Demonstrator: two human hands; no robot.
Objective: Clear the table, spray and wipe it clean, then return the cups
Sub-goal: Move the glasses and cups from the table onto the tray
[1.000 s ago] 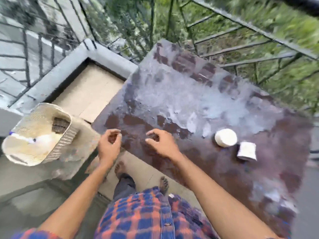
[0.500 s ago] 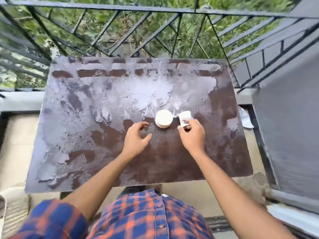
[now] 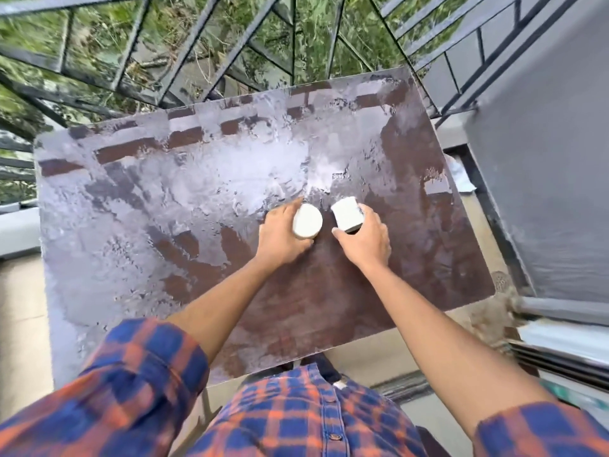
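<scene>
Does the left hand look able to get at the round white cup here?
Yes, apparently: the left hand is already wrapped around the round white cup, nothing between them. The right hand holds the other cup.

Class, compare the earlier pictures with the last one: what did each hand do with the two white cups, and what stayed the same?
The left hand, open beside the round cup half a second ago, has closed on it. The right hand, then just touching the other cup, now grips it, tilted. Both cups remain upside down, side by side, on the wet brown table.

A plaid shirt (image 3: 296,420) — blue and orange checks — buttoned down the front, both sleeves (image 3: 141,384) rolled up.
</scene>
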